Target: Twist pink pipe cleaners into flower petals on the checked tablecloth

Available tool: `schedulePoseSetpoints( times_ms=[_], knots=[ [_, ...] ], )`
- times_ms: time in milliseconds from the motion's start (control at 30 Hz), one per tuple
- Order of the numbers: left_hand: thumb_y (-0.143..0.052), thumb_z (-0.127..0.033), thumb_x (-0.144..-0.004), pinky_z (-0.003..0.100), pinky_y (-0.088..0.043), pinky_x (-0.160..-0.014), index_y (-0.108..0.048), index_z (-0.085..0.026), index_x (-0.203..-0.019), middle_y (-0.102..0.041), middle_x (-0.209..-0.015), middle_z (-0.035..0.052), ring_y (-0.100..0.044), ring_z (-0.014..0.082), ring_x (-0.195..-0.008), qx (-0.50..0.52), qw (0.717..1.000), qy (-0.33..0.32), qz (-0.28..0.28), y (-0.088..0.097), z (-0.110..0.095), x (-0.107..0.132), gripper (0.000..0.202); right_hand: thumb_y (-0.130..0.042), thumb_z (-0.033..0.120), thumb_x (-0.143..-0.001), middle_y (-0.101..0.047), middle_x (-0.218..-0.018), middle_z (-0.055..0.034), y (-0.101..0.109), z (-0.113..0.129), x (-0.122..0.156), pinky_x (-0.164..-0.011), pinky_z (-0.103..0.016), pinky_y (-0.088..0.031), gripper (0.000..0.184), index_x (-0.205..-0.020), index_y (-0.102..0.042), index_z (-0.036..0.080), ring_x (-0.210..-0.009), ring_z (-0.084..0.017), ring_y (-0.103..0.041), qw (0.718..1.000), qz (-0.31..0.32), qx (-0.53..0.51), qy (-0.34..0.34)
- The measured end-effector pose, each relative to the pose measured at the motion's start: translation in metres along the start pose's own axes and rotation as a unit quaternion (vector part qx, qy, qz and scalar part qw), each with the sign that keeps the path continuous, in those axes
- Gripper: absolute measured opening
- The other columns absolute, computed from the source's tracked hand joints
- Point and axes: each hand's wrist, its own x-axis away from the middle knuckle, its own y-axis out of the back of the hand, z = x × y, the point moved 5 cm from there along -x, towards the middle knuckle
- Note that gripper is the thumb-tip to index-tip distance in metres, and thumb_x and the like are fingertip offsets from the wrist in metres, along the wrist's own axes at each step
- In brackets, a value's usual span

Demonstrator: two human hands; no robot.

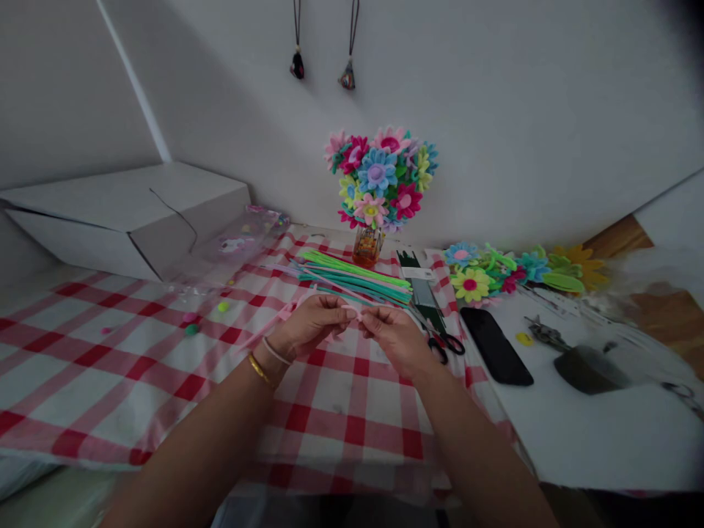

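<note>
Pink pipe cleaner sits pinched between both our hands above the red-and-white checked tablecloth, its long end trailing down and left toward the cloth. Our left hand has fingers closed on the strand, bangles on the wrist; our right hand meets it fingertip to fingertip, also clamped on the same pink strand. Just beyond the hands lies a bundle of green and teal pipe cleaners. Behind that, a small amber vase holds a bouquet of chenille flowers. Scissors lie just right of our right hand, a black phone beside them. More loose flowers rest farther right. A white box stands at the left, small pom-poms scattered near it
</note>
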Motion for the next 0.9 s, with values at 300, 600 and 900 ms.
schedulePoseSetpoints(
  times_ms=[300,600,900],
  knots=[
    [-0.070,-0.024,-0.060,0.020,-0.033,-0.043,-0.059,-0.012,-0.061,-0.053,-0.048,-0.0027,-0.043,0.0055,-0.042,-0.038,0.998,-0.043,0.021,-0.004,-0.003,0.001,0.016,-0.065,0.032,-0.067,-0.053,-0.059,0.0012,-0.008,-0.007,0.003,-0.056,-0.025,-0.035,0.017,-0.067,-0.060,0.015,-0.054,-0.009,-0.047,0.986,0.062,-0.125,-0.090],
    [-0.065,-0.020,-0.063,0.021,-0.035,-0.047,-0.058,-0.011,-0.061,-0.051,-0.052,-0.0017,-0.045,0.0064,-0.048,0.072,0.997,-0.009,-0.012,0.001,0.003,-0.003,0.012,-0.065,0.035,-0.068,-0.064,-0.084,-0.0027,0.005,0.023,0.006,-0.075,-0.033,-0.040,0.025,-0.090,-0.062,0.023,-0.081,-0.017,-0.055,0.931,-0.105,0.289,0.195],
    [-0.064,-0.022,-0.065,0.021,-0.033,-0.047,-0.059,-0.011,-0.059,-0.050,-0.052,-0.0016,-0.043,0.0052,-0.045,0.114,0.993,0.021,0.012,-0.004,0.010,-0.002,0.013,-0.056,0.028,-0.078,-0.067,-0.080,-0.0009,-0.006,0.038,0.020,-0.080,-0.036,-0.031,0.010,-0.084,-0.064,0.025,-0.082,-0.018,-0.053,0.737,-0.120,0.546,0.380]
  ],
)
